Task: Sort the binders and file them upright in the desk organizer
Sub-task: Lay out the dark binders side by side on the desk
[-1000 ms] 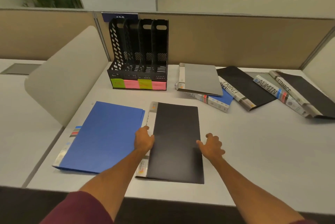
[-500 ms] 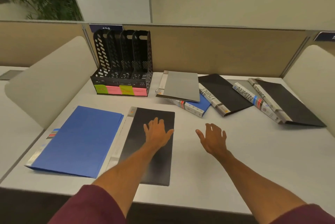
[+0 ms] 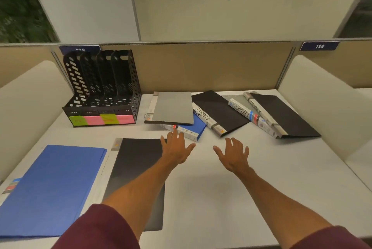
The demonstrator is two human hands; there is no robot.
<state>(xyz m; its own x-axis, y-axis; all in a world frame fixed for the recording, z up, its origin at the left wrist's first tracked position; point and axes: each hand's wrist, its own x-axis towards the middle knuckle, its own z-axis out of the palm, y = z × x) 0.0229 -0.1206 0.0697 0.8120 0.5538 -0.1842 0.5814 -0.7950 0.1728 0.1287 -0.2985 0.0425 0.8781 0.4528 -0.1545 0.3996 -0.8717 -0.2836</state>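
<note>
A black mesh desk organizer with green and pink labels stands at the back left, its slots empty. A blue binder and a black binder lie flat at the near left. Behind them a grey binder rests on a smaller blue binder. To the right lie a black FINANCE binder, an ADMIN binder and another black FINANCE binder. My left hand hovers with fingers spread near the small blue binder. My right hand is spread above the bare desk, holding nothing.
The white desk is enclosed by beige partition panels at the back and curved white side dividers on both sides. A desk number plate 139 is fixed at the back right.
Both hands have left the near black binder and moved forward and right toward the binder pile at the back. The view has lifted and shifted right.
</note>
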